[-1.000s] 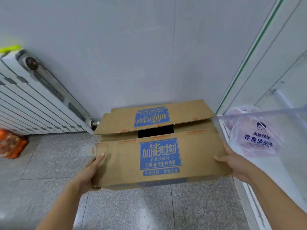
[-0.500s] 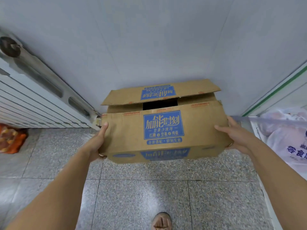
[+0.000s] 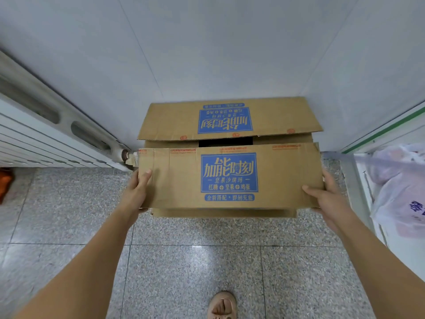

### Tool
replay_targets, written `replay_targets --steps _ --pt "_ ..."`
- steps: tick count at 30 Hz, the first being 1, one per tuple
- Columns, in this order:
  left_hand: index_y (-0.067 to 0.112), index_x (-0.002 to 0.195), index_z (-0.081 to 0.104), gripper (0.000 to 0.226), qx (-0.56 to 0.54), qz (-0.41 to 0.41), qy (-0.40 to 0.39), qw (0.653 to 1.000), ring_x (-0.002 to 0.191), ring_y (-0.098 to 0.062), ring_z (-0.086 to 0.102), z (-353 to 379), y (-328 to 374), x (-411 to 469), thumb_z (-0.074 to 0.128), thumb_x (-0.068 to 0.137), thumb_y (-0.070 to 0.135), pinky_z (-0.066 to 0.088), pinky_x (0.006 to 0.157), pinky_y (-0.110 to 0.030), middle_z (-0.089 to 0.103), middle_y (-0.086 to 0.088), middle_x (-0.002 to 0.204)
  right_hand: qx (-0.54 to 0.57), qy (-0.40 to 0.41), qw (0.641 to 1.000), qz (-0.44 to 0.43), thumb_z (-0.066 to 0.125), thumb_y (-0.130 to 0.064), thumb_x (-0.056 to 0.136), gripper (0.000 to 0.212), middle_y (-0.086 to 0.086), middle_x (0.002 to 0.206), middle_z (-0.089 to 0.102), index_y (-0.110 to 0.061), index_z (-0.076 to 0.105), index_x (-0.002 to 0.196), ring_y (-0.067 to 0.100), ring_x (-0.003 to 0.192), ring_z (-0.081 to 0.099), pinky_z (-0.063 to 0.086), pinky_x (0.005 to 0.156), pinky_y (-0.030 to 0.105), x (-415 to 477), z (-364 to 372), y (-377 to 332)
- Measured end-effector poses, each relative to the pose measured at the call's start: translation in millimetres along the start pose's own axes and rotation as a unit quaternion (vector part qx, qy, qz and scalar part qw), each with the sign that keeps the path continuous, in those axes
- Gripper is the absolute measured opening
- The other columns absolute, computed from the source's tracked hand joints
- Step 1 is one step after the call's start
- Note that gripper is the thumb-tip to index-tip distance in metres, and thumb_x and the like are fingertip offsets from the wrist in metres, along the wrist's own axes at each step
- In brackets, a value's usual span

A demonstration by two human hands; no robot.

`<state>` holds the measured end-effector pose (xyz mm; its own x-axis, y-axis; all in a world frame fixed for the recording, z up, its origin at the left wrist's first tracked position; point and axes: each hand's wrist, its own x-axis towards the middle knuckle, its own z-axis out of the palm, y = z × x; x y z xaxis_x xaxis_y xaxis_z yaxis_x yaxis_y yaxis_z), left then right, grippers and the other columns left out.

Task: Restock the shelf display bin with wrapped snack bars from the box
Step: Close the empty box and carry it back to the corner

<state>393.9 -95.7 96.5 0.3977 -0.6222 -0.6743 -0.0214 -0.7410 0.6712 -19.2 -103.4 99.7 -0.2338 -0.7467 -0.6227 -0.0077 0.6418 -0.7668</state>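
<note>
Close against the white wall, the cardboard box is gripped at both ends, by the left hand and the right hand, thumbs laid on its near flap. Since half a second ago it has been lowered toward the speckled floor; whether contact is made cannot be told.

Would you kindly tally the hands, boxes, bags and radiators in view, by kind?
2 hands: left hand, right hand
1 box
1 bag
1 radiator
Total: 5
</note>
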Motion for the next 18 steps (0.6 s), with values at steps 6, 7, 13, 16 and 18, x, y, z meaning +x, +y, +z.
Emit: replay_targets --steps 6,7,13,16,18 --pt "0.045 0.139 0.031 0.05 0.013 -0.003 0.001 1.0 0.113 -0.027 0.042 -8.3 2.6 3.3 0.041 0.092 0.056 0.043 0.089 -0.046 0.037 0.005 0.124 0.006 -0.011 1.0 0.003 0.055 -0.005 0.092 0.056 -0.005 0.123 0.052 -0.037 0.038 0.134 0.016 0.105 0.053 0.042 0.067 0.03 -2.4 0.4 5.6" --pt "0.045 0.139 0.03 0.05 0.013 0.001 0.001 1.0 0.113 -0.028 0.042 -9.7 3.1 2.3 0.041 0.091 0.057 0.043 0.089 -0.046 0.037 0.005 0.124 0.008 -0.013 1.0 0.001 0.055 -0.005 0.092 0.057 -0.004 0.123 0.051 -0.036 0.037 0.136 0.016 0.105 0.053 0.042 0.066 0.029 -3.2 1.2 6.4" --pt "0.043 0.141 0.027 0.055 0.035 0.018 -0.001 0.999 0.111 -0.026 0.043 -2.5 -1.7 -4.2 0.05 0.091 0.049 0.044 0.082 -0.043 0.04 0.004 0.13 -0.024 -0.013 1.0 0.002 0.056 -0.001 0.091 0.06 0.0 0.126 0.049 -0.03 0.033 0.137 0.022 0.114 0.049 0.044 0.083 0.036 -4.6 0.0 17.4" --pt "0.041 0.143 0.024 0.06 0.046 0.022 0.004 0.999 0.118 -0.029 0.042 -2.9 -3.3 -9.5 0.052 0.09 0.049 0.042 0.092 -0.048 0.039 0.001 0.138 -0.03 -0.011 0.999 0.001 0.056 0.002 0.089 0.063 0.005 0.132 0.048 -0.029 0.032 0.138 0.023 0.118 0.049 0.044 0.096 0.045 -8.0 -0.3 19.1" --pt "0.035 0.143 0.023 0.069 0.076 0.01 -0.006 0.997 0.127 -0.031 0.039 -7.1 -4.5 -16.2 0.058 0.086 0.051 0.035 0.105 -0.053 0.037 -0.001 0.143 -0.035 0.0 0.999 0.001 0.057 0.006 0.088 0.067 0.008 0.139 0.044 -0.025 0.029 0.141 0.023 0.12 0.047 0.041 0.101 0.045 -16.2 1.0 14.2"
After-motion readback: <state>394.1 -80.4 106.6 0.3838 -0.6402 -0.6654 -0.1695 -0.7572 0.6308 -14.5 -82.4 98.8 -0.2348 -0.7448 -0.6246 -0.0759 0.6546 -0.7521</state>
